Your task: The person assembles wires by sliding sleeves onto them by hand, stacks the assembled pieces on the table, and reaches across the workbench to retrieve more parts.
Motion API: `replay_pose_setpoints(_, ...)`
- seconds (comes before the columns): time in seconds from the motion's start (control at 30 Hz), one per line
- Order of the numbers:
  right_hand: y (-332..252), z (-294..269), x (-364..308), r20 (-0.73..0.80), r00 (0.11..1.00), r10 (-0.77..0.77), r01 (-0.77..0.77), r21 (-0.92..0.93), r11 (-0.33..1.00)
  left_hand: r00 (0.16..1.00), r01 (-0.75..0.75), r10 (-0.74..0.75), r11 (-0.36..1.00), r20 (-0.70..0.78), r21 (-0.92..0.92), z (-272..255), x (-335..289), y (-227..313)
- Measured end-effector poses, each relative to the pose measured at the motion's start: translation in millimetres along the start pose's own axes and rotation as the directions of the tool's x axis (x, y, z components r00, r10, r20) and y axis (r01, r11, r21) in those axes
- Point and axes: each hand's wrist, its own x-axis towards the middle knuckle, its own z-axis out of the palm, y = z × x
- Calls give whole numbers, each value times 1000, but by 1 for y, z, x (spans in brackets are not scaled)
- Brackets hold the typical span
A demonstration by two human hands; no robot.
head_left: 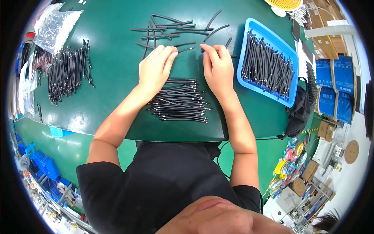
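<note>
Left fingers: closed there, thumb and forefinger of the left hand (156,65) pinching a slim black flexible tube with a pale tip (186,49).
Held tube: out it poked from the left fingertips, long axis running left to right, tip aimed at the other hand; the left hand was the nearer, touching it.
Right fingers: drawn together on the right hand (219,69), just beyond that tip, a dark sliver showing at them; whether they gripped it, I could not tell.
Gap: small but clear between tip and right fingertips.
Far side: loose, matt black, gently bent tubes (216,33) lay scattered at all angles, plain-ended where visible.
Near side: between the forearms, a neat heap of black tubes with shiny pale ends (179,102), mostly lying left to right.
Right: a blue rounded-corner plastic tray (249,24), packed with similar tubes.
Left: a dense bundle of black tubes (66,74) beside a crinkled clear plastic bag (58,29).
Underneath: a smooth, glossy green tabletop (113,50).
</note>
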Motion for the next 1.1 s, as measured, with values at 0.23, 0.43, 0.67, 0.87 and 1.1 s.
replay_pose_setpoints(0.23, 4, 5, 0, -4, 1000, -26, 26, 117, 993, 999, -13, 14, 999, 29, -49, 0, 2, 0)
replay_pose_setpoints(0.43, 5, -2, 5, 10, 991, -135, 135, -46, 990, 998, -59, 61, 997, 33, -54, -3, 1, 0)
replay_pose_setpoints(0.67, 6, -5, 4, -22, 990, -140, 137, -90, 986, 999, 9, -4, 994, 43, -110, -1, 1, -2)
replay_pose_setpoints(0.87, 10, -7, 4, 21, 987, -158, 159, -51, 986, 997, -38, 46, 992, 68, -123, -4, 4, -3)
replay_pose_setpoints(1.1, 10, -10, 5, 57, 976, -212, 219, -171, 961, 993, -103, 108, 990, 43, -100, -3, 5, -5)
